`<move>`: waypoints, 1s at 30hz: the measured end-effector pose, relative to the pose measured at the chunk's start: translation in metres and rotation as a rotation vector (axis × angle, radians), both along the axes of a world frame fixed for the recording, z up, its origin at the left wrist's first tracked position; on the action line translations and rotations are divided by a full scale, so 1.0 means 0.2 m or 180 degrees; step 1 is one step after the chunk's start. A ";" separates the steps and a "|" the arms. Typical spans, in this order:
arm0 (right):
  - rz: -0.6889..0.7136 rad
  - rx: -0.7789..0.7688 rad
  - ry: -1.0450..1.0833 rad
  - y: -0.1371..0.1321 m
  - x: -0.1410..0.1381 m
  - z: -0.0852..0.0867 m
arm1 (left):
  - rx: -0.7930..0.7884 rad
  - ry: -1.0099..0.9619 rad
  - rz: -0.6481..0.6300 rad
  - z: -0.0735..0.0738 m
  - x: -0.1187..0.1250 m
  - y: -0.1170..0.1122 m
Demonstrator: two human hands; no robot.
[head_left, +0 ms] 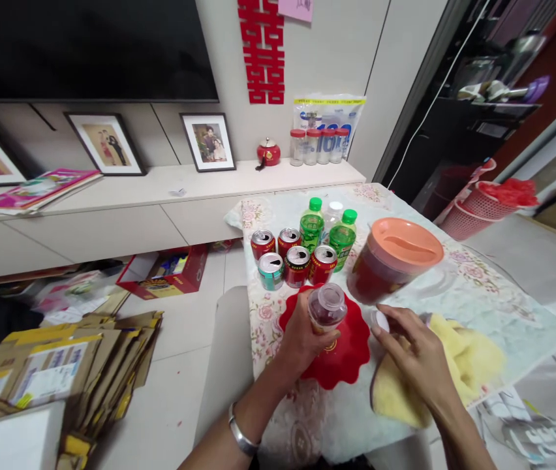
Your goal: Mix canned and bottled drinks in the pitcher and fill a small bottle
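My left hand [302, 339] is wrapped round a clear plastic bottle [327, 305] with its mouth uncovered, held over a red scalloped plate [344, 365]. Between the fingertips of my right hand [417, 349] is a white bottle cap [380, 321], apart from the bottle. A yellow cloth [468, 352] lies beneath and beside my right hand. Past the plate stand several opened drink cans [297, 264], most of them red and one teal [271, 271]. Behind them are two green-capped bottles [343, 238] and one white-capped bottle [333, 219]. A pitcher with an orange lid [405, 245] holds dark red contents.
A flowered tablecloth [268, 333] covers the table. The white cabinet [200, 189] behind bears framed photos [208, 142], a red pot [269, 153] and red-lidded jars [312, 149]. Flattened cardboard [77, 365] and a red box [165, 274] lie on the floor at left; a pink basket [474, 209] stands at right.
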State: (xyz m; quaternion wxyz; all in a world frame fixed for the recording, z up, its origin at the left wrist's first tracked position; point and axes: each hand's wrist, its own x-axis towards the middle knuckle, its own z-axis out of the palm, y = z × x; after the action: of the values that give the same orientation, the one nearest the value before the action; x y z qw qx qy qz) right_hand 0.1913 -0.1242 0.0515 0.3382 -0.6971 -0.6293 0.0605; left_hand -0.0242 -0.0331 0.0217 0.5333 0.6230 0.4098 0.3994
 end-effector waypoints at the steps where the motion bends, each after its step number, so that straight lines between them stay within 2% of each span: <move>1: 0.0144 0.0085 0.0061 0.01 -0.03 0.07 | 0.0004 -0.0003 -0.0002 0.00 0.00 0.00; 5: 0.0846 0.0562 0.0120 0.10 -0.18 0.32 | 0.0045 -0.0087 0.0017 0.00 0.00 0.00; 7: 0.1207 0.0616 0.0087 0.15 -0.24 0.41 | -0.0006 -0.0188 -0.0008 0.00 0.00 -0.01; 9: 0.1431 0.0582 0.0026 0.20 -0.27 0.46 | -0.0081 -0.0286 -0.0038 -0.01 0.00 -0.01; 15: 0.1667 0.0233 -0.0372 0.30 -0.29 0.51 | -0.0037 -0.0305 -0.0090 -0.03 0.01 -0.01; 23: 0.1754 -0.0273 -0.0733 0.33 -0.32 0.58 | -0.0030 -0.0295 -0.0086 -0.04 0.01 -0.01; 26: 0.1633 -0.0309 -0.0931 0.34 -0.34 0.58 | -0.0103 -0.0326 -0.0117 -0.02 0.01 -0.01; 30: 0.1102 -0.0527 -0.1315 0.35 -0.39 0.57 | -0.0159 -0.0362 -0.0140 0.00 0.01 -0.01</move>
State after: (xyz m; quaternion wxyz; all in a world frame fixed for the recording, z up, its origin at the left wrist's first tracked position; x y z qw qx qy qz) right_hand 0.1142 -0.0536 0.1650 0.1293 -0.6021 -0.7875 0.0252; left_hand -0.0229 -0.0346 0.0212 0.5797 0.5947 0.3749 0.4119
